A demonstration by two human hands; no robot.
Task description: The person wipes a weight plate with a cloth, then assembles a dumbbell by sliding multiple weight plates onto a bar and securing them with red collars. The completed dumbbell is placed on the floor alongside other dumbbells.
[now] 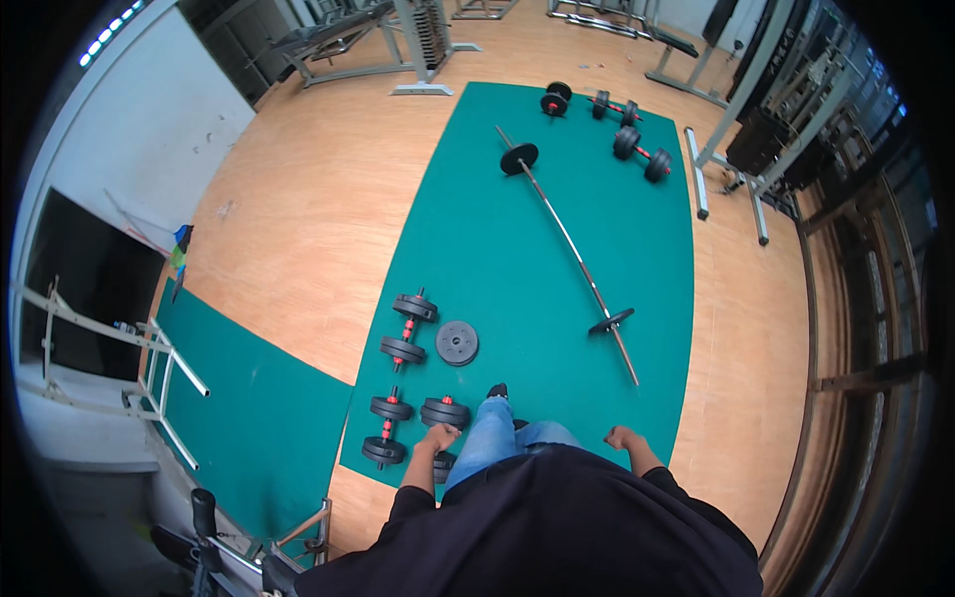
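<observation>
My left hand (441,436) hangs beside my left leg, fingers curled closed. Below it in my line of sight lies a black dumbbell (445,412) with red collars, its middle hidden by the hand and forearm; I see no grip on it. My right hand (622,438) hangs out to the right, a loose fist with nothing visible in it. Left of my left hand lies another dumbbell (387,428), with a third dumbbell (409,330) farther ahead. A round black weight plate (457,342) lies flat beside that one. My foot (497,391) rests on the green mat (537,289).
A long barbell (564,231) with a plate near each end crosses the mat diagonally. Several dumbbells (642,154) lie at its far end. Weight machines (756,149) stand at the right; a white metal frame (159,378) stands at the left on another green mat (249,398).
</observation>
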